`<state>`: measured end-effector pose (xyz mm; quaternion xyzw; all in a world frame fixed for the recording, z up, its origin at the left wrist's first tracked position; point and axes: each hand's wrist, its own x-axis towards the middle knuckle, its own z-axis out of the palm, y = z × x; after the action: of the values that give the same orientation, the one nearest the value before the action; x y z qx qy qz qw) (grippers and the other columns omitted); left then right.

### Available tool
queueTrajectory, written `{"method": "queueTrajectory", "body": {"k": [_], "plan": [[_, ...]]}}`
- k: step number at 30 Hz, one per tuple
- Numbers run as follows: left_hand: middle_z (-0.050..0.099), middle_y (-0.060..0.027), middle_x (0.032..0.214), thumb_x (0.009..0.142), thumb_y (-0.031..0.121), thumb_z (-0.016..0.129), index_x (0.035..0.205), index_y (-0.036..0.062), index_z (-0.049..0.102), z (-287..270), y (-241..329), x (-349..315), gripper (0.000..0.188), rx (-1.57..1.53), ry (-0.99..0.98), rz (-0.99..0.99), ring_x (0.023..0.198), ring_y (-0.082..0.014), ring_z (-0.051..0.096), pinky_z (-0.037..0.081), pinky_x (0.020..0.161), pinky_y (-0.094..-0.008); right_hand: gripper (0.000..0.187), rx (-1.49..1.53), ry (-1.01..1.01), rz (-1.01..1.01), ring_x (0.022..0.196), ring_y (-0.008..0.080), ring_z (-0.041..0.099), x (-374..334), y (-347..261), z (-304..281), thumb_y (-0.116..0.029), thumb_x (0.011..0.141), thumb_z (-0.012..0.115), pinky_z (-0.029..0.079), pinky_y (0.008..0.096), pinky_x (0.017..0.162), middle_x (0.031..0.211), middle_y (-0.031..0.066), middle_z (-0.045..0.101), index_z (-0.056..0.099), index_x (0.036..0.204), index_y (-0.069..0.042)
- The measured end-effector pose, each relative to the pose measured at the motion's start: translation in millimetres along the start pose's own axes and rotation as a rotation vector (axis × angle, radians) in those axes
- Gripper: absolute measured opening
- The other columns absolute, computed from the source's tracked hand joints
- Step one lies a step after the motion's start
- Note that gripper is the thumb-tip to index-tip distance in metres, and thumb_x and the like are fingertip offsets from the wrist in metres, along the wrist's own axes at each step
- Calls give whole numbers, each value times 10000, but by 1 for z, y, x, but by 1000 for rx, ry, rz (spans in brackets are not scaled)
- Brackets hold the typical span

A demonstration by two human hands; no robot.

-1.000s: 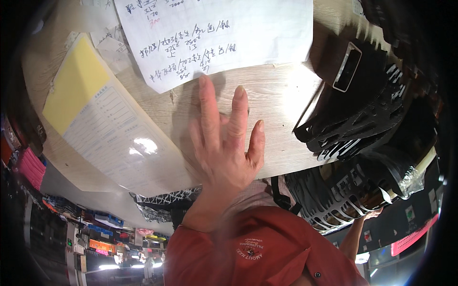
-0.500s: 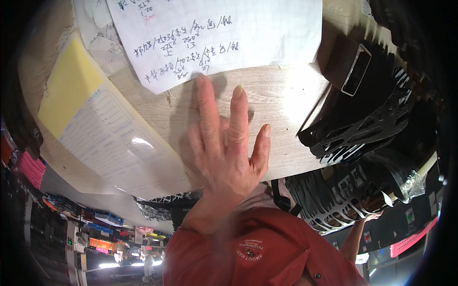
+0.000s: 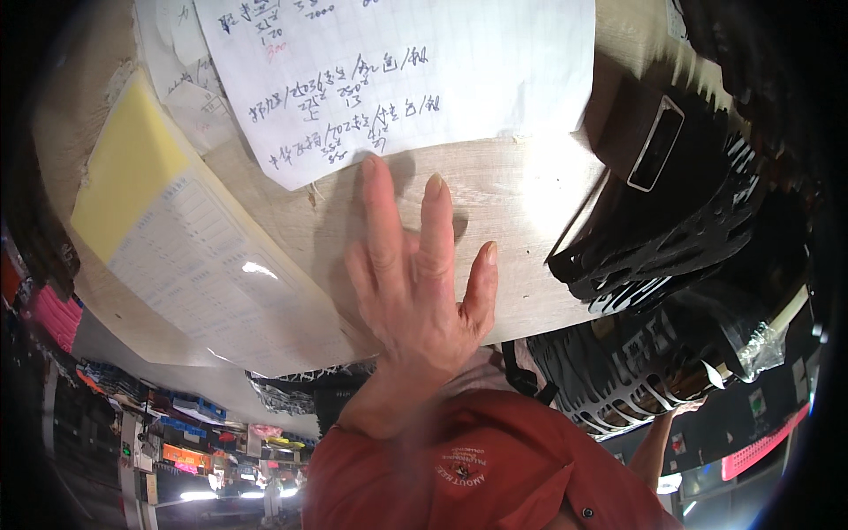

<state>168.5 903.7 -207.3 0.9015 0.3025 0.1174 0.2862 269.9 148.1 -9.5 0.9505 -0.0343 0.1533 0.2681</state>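
Observation:
My left hand [image 3: 420, 309] is open over the wooden tabletop, back upward. Two of its fingers stretch forward, the thumb points out to the right, and the remaining fingers bend under. The longest fingertip lies at the lower edge of a white sheet with handwriting [image 3: 495, 79]. My right hand [image 3: 686, 408] is at the far right, mostly hidden behind a bundle of black slotted pieces [image 3: 627, 362]. It appears to grip that bundle from its lower edge, beyond the table's near edge; its fingertips are out of sight.
A yellow-and-white printed form [image 3: 212, 256] lies on the left of the tabletop [image 3: 521, 291]. More black cut-out pieces [image 3: 662, 238] are piled at the right, with a dark block with a silver frame [image 3: 658, 141] among them. A pink basket [image 3: 764, 446] shows at the lower right.
The sheet, the tabletop things and my left hand all sit slightly lower in the picture. My left hand keeps its pose at the sheet's edge.

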Motion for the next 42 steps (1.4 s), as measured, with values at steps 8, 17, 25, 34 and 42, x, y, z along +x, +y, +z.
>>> {"method": "queueTrajectory", "body": {"k": [8,17,25,34,42], "plan": [[445,-340,1589,980,319,718,1513,7,532,2,0,-2,645,-9,32,-13,1036,-327,612,502,846,-404,1051,-1,10,-9,1434,406,405,-3,-10,-5,-649,759,846,405,612,1159,1471,211,496,437,1530,-63],[449,-338,1586,983,307,716,1510,1,532,3,1,-4,636,-26,40,-18,1053,-328,608,507,848,-397,1143,65,-57,48,1432,396,407,1,11,5,-577,658,936,377,620,1190,1467,219,490,425,1541,-63],[466,-343,1572,1026,345,665,1491,13,553,5,-1,-3,583,-1,85,7,886,-227,621,494,816,-366,1125,0,19,-60,1404,405,440,-1,9,6,-575,670,927,392,625,1173,1466,235,491,437,1530,-42],[412,-343,1610,976,289,717,1530,3,514,0,2,-5,656,-27,11,-33,1077,-316,591,507,876,-390,1169,21,18,-176,1282,504,507,2,22,10,-712,753,847,448,669,1022,1436,305,494,381,1515,43],[418,-342,1607,984,295,708,1526,1,517,0,3,-4,646,-21,5,-37,1052,-316,592,507,862,-393,1184,86,16,-214,1299,494,483,-1,20,8,-661,738,887,431,660,1040,1453,294,478,352,1540,27]]}}
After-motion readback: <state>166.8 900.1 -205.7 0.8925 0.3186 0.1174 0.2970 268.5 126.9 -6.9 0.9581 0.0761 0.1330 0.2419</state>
